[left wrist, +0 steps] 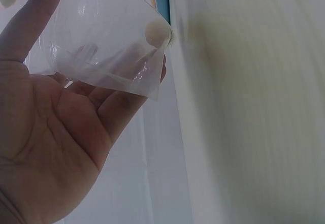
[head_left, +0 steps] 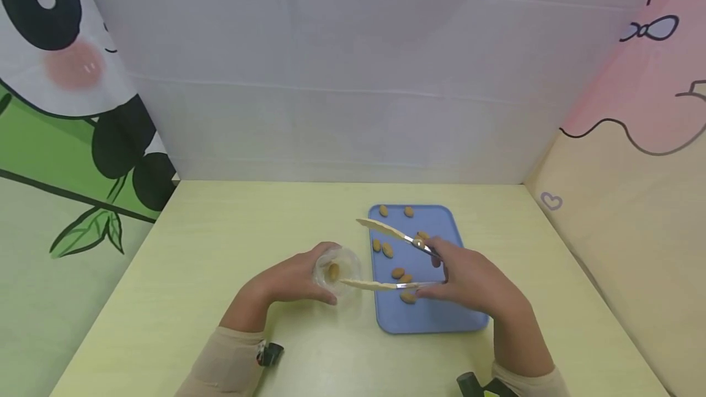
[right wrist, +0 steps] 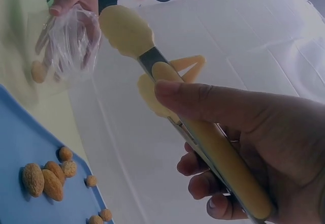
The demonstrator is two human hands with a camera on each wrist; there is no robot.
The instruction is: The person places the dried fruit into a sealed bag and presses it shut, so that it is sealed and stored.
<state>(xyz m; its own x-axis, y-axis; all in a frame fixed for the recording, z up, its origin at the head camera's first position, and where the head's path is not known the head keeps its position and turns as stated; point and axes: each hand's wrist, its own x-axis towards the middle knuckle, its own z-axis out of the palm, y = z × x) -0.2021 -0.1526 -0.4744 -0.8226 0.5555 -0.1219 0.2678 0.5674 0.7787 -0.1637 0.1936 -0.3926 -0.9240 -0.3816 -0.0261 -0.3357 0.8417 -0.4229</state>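
My left hand (head_left: 295, 277) holds a clear plastic bag (head_left: 349, 262) with its mouth spread, thumb and fingers around it. One brown almond-shaped nut (left wrist: 157, 34) lies in the bag's bottom. In my right hand (head_left: 475, 276) are tongs (right wrist: 218, 158) with cream-coloured tips and handle. The tongs stand spread, with nothing visible between their tips; in the head view the nearer tip (head_left: 364, 285) overlaps the bag's edge. Whether it touches the bag I cannot tell. Beneath the tongs, a blue tray (head_left: 436, 322) carries several similar nuts (right wrist: 53, 184).
The tray lies right of centre on a pale yellow table (head_left: 220, 213). A white sheet (head_left: 353, 121) rises behind the table. Cartoon-printed panels (head_left: 634, 201) stand at both sides.
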